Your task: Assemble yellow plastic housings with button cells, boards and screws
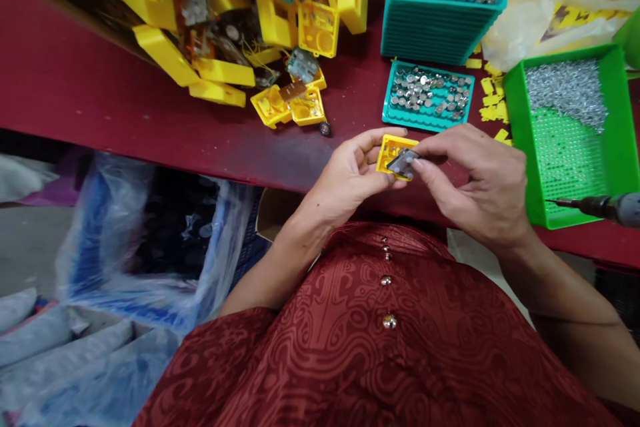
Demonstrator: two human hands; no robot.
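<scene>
My left hand [347, 173] is closed around a small yellow plastic case [385, 152], its open side facing up. A flat dark-grey part [401, 163], looking like a small electronic module, sits tilted in the mouth of the case. My right hand [477, 183] pinches the right edge of that part between thumb and forefinger. Just beyond the hands lies a shallow teal tray [386, 110] with many silver, round, button-cell-like pieces [425, 83]. Whatever lies beneath the grey part is hidden.
A heap of yellow cases [175, 67] with wired parts covers the back left. Stacked teal trays [435, 30] stand behind. On the right, a green bin [537, 210] holds small metal screws [567, 90], with a screwdriver tip [575, 203] over it. Small yellow pieces [493, 100] lie beside it.
</scene>
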